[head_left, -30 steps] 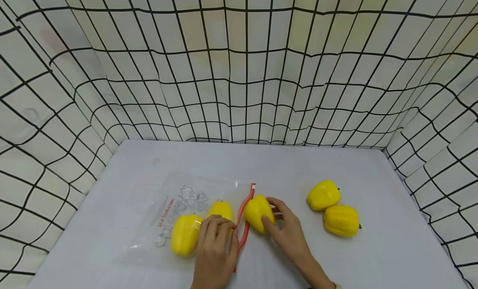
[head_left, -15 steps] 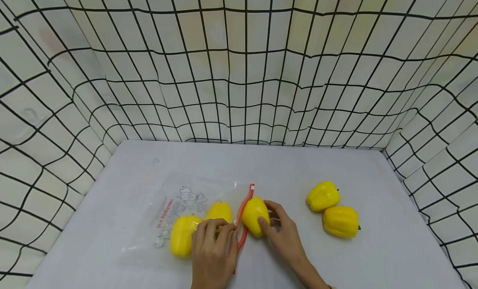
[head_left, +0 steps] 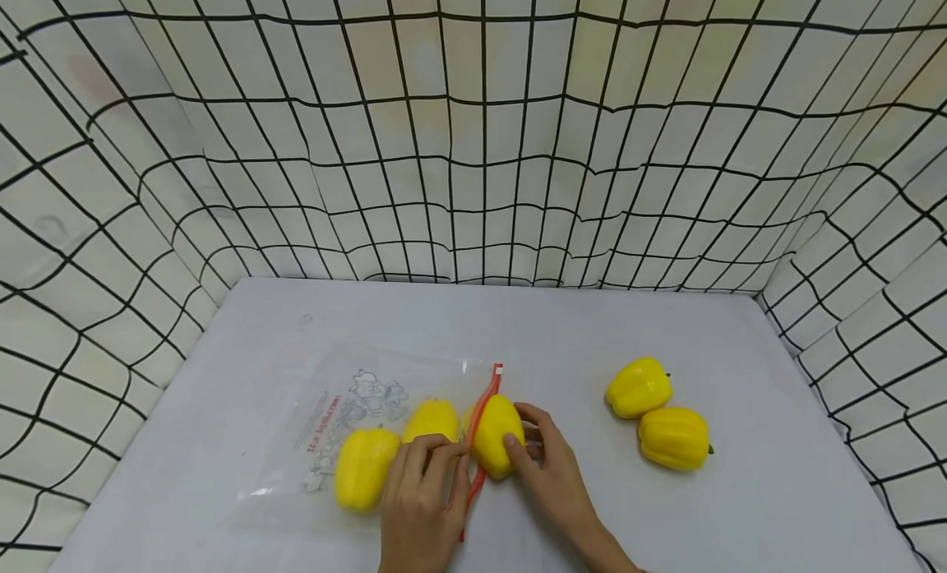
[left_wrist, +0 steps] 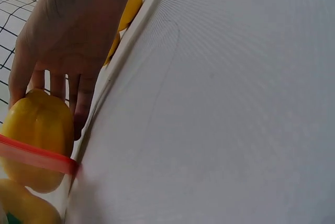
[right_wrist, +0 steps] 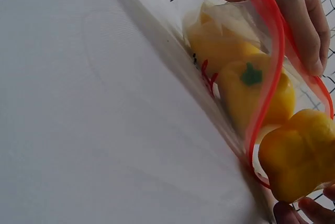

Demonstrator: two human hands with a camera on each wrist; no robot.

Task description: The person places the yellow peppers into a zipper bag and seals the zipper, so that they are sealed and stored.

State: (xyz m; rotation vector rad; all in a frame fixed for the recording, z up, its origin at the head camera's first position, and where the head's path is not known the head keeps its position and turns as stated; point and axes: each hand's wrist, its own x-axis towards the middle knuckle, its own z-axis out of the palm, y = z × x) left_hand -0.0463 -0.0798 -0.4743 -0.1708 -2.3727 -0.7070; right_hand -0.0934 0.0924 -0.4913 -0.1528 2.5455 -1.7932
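I take the clear plastic zip bag with the red seal strip [head_left: 385,425] as my landmark. Nearest me, my left hand [head_left: 423,507] rests at the bag's mouth, its fingers pinching the upper lip of the red strip and lifting it open; the right wrist view shows that lip arched up under the fingertips. Just on the mouth side of the bag, my right hand [head_left: 551,482] curls its fingers and thumb round a yellow plastic bell pepper [head_left: 497,435] and holds it right at the opening, the red strip crossing its near side. I judge this pepper to be half through the mouth, not yet properly inside.

Inside the bag, two more yellow peppers already lie: one near the mouth [head_left: 431,419] and one deeper in and closer to me [head_left: 365,468]. In the right wrist view one of them shows a green stem end [right_wrist: 252,74].

Well clear of the bag, beyond my right hand, two yellow peppers sit touching each other on the white tabletop [head_left: 777,507]: the farther one [head_left: 639,386] and the nearer one [head_left: 674,438].

So, as I read it, two are bagged, a third is going in, and two remain outside. Behind the bag rises the white cloth with a black grid [head_left: 481,145].
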